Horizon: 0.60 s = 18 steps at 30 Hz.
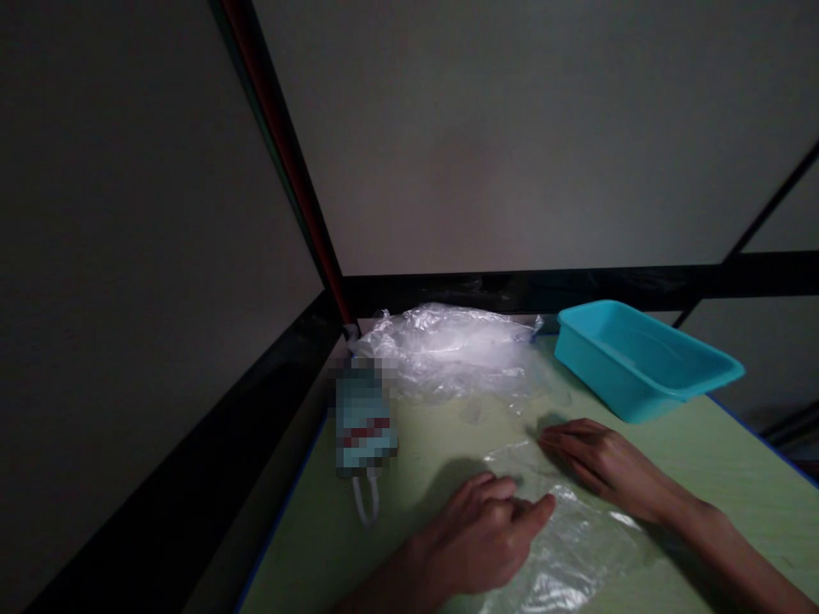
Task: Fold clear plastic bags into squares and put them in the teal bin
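A thin clear plastic bag lies crinkled on the table, between and in front of my hands. My left hand is at the bag's left side, with its fingers curled in and its thumb reaching over the film. At the bag's far right edge is my right hand, its fingers pressed together and tips low to the tabletop. Both hands look closed on the film, though the exact grip is partly hidden under the fingers.
A heap of clear plastic bags sits at the back of the pale green table. To its right stands a turquoise plastic basin. A blurred-out pouch-like item with a white loop lies on the left. Walls border the left and back.
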### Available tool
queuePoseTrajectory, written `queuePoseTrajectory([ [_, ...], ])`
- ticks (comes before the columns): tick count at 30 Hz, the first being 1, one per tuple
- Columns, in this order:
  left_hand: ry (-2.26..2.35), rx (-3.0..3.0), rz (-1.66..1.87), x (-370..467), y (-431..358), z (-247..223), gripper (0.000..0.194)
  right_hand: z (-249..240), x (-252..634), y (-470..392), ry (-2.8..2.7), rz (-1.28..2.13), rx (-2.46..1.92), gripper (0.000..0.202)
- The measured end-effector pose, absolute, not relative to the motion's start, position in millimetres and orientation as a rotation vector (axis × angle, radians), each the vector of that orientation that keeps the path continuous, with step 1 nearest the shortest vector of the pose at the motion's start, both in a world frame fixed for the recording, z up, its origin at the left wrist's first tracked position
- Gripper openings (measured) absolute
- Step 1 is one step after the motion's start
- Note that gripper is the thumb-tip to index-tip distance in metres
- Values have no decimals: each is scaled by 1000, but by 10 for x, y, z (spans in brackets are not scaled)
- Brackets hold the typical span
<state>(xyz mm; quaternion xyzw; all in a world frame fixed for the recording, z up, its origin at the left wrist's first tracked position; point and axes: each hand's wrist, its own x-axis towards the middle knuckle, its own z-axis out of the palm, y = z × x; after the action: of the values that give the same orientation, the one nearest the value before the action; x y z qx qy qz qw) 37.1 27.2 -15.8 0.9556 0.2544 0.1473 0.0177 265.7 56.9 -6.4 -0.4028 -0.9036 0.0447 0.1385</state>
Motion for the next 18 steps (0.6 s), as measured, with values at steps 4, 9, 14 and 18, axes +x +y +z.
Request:
queuePoseTrajectory([
  [4, 717, 2993, 404, 389, 246, -77, 40, -59, 2610, 542, -2625, 115, -1142, 29],
  [9, 628, 2977, 397, 413, 208, -102, 31, -27, 2531, 495, -2680, 149, -1142, 32],
  [14, 568, 2953, 420, 438, 134, -78, 29, 3, 2440, 448, -2742, 191, -1098, 38],
  [18, 536, 3017, 423, 444, 94, -17, 16, 9, 2346, 397, -2788, 220, -1065, 42],
])
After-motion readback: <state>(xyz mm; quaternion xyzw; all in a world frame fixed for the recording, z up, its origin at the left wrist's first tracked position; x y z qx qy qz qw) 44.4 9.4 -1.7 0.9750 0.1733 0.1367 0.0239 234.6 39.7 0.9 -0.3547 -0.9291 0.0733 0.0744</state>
